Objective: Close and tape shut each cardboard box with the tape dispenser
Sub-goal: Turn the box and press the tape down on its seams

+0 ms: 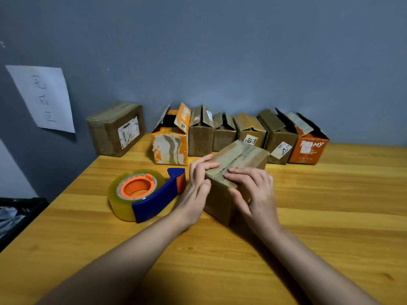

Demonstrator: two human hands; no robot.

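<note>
A small brown cardboard box [242, 157] lies closed on the wooden table [330, 216], a strip of tape running along its top seam. My left hand [197, 188] presses its left near corner, fingers flat on top and thumb on the front face. My right hand [253, 192] lies over the near edge, fingers on the taped seam and thumb down the front. The blue and orange tape dispenser [143, 194], with a big clear roll, lies on the table just left of my left hand, untouched.
Several open-flapped boxes stand in a row along the wall, from an orange and white one [170, 144] to an orange one [308, 148]. A closed brown box [114, 130] sits apart at back left. A paper sheet [44, 97] hangs on the wall.
</note>
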